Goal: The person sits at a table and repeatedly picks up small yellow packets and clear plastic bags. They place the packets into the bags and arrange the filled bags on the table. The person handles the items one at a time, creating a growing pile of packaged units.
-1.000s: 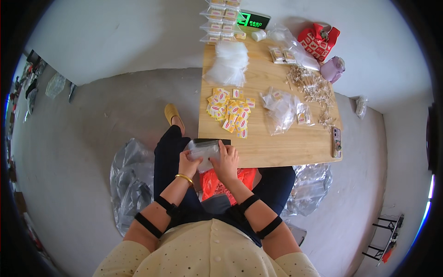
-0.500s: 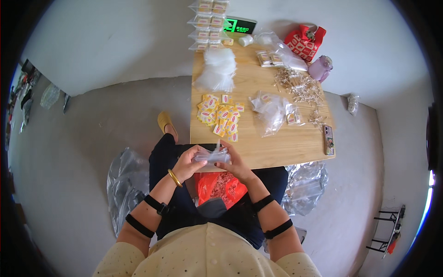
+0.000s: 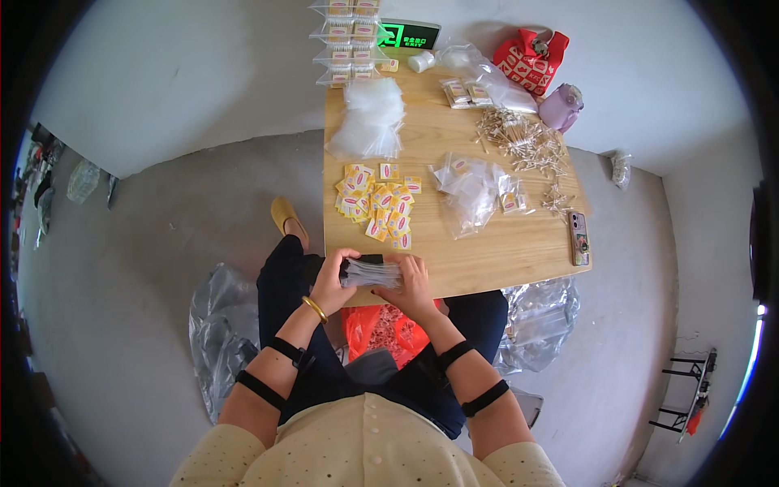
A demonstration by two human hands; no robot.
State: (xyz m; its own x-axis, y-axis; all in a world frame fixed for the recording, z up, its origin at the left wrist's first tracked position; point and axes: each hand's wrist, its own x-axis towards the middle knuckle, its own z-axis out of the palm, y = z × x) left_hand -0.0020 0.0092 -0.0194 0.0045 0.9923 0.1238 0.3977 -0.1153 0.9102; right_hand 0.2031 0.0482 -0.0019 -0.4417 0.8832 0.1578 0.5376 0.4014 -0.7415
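Both hands meet at the near edge of the wooden table (image 3: 519,243), over the person's lap. Left hand (image 3: 331,280) and right hand (image 3: 411,280) grip a stack of small clear plastic bags (image 3: 371,273) between them, one at each end; fingers of both curl closed around the stack, thumbs on top. Stack lies flat, roughly level, partly over the table edge. A gold bangle (image 3: 313,308) sits on the left wrist.

Just beyond the fingertips, on the table: a scatter of small yellow-and-red sachets (image 3: 376,203). Further past those, a loose heap of clear bags (image 3: 369,122). Beyond and right of the right fingers: a pile of filled small bags (image 3: 475,187), then a spread of thin pale sticks (image 3: 523,142). A phone (image 3: 578,237) lies well right of the right hand, near the table's edge.

Below the hands, on the lap: an orange-red plastic bag (image 3: 381,333). Large clear plastic sacks (image 3: 215,333) lie on the floor to either side of the legs.
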